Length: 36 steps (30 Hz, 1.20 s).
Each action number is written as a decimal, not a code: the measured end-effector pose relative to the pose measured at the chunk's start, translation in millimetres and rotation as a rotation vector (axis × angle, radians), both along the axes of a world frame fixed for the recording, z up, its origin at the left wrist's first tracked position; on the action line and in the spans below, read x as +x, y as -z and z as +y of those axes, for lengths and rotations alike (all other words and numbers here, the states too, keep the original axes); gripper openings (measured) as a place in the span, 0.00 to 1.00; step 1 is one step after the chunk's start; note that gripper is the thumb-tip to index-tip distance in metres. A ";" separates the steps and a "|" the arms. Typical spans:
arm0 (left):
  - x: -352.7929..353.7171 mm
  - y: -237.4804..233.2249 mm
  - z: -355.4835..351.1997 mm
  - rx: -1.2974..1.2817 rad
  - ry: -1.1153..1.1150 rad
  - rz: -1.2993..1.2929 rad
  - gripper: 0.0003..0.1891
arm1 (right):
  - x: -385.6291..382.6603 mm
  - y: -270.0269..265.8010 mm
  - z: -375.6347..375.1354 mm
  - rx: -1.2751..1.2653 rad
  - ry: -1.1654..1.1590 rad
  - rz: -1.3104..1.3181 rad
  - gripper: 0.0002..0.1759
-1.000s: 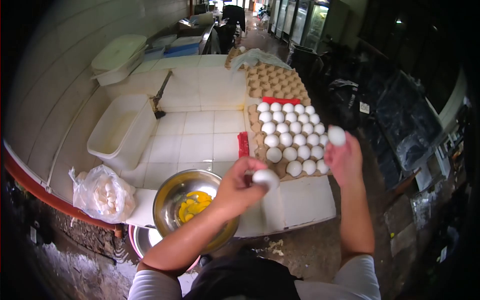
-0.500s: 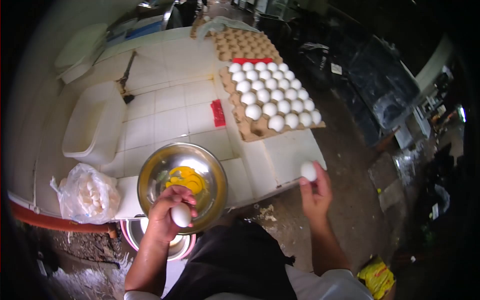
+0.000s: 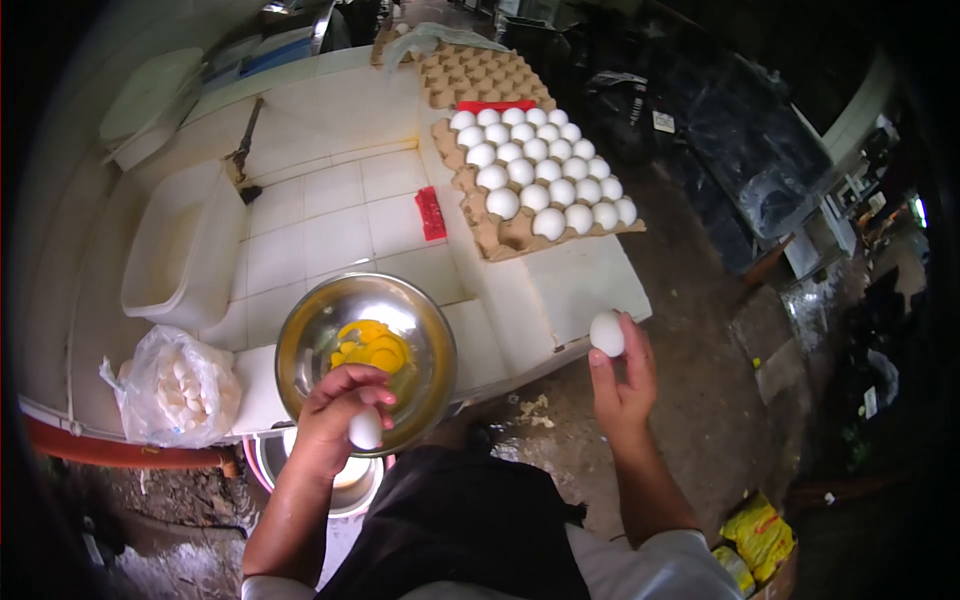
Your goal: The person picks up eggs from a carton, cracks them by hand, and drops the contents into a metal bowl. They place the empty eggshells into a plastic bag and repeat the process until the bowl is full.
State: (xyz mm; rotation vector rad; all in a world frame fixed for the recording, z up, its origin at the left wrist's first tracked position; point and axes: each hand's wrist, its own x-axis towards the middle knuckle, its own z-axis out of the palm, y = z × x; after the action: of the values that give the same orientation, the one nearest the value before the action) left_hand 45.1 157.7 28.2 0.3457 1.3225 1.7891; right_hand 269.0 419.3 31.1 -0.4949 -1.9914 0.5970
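Observation:
A white egg (image 3: pixel 366 428) rests in the curled fingers of my left hand (image 3: pixel 335 420), over the near rim of a steel bowl (image 3: pixel 435 345). Yellow yolks (image 3: pixel 375 345) lie in the bottom of that bowl. My right hand (image 3: pixel 626 385) pinches another white egg (image 3: pixel 606 333) between thumb and fingers, just off the counter's right edge. Beyond it a cardboard tray (image 3: pixel 490 243) holds rows of white eggs, with a few bare cups at its near left corner.
A clear bag of eggshells (image 3: pixel 180 390) sits left of the bowl. A white plastic tub (image 3: pixel 180 250) and a red strip (image 3: pixel 430 213) lie on the tiled counter (image 3: pixel 330 220). More egg trays (image 3: pixel 480 75) are behind. A pink-rimmed basin (image 3: pixel 350 490) stands below.
My right hand with its egg has shifted slightly up and left in view. The left hand still holds its egg, with the fingers a little more spread. The view has tilted slightly.

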 end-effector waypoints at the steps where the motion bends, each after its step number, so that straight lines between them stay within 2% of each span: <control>1: 4.0 -10.6 0.6 -0.075 0.003 0.062 0.15 | -5.3 -6.8 -9.5 -0.005 -0.017 0.004 0.26; 2: 3.8 0.9 -0.8 0.036 0.041 0.156 0.20 | -11.3 -13.3 -22.0 -0.457 -0.164 0.067 0.26; 3: 6.1 -0.1 -0.4 0.041 0.066 0.257 0.22 | -18.9 -14.2 -32.2 -0.914 -0.315 0.117 0.27; 4: 7.2 -3.4 3.1 0.039 0.088 0.356 0.25 | -29.2 -10.7 -38.7 -0.933 -0.347 0.103 0.27; 6: 6.6 -3.8 7.1 -0.021 0.132 0.490 0.29 | -52.7 -2.1 -51.8 -1.564 -0.767 0.059 0.27; 7: 8.2 -10.8 9.5 -0.071 0.120 0.517 0.27 | -65.2 5.7 -60.8 -1.609 -0.759 -0.035 0.29; 9: 6.7 -14.3 11.5 -0.141 0.086 0.532 0.26 | -85.7 16.9 -78.4 -1.630 -0.808 -0.108 0.28; 11: 0.5 -1.9 10.0 -0.174 0.040 0.764 0.22 | -103.4 24.0 -93.9 -1.618 -0.802 -0.185 0.29; 14: -4.6 8.7 -1.9 -0.234 0.046 0.774 0.19 | -121.9 37.1 -107.0 -1.531 -0.789 -0.345 0.29; 18: -7.2 22.4 -11.8 -0.284 -0.049 0.772 0.19 | -137.8 53.0 -121.9 -1.393 -0.704 -0.412 0.27; 20: -9.1 27.4 -14.3 -0.360 -0.089 0.869 0.19 | -143.9 59.6 -124.2 -1.381 -0.708 -0.431 0.28; 34: -35.8 56.8 -11.5 -0.413 -0.171 0.868 0.18 | -180.9 74.4 -112.4 -1.327 -0.723 -0.643 0.26; 36: -42.0 52.7 -12.8 -0.410 -0.163 0.871 0.18 | -186.3 71.8 -107.6 -1.106 -0.735 -0.667 0.24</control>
State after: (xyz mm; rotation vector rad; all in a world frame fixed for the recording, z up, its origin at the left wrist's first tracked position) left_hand 3.1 144.9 -24.5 0.8606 2.3262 1.4677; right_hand 82.7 311.6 -40.7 -0.6390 -2.2893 2.2854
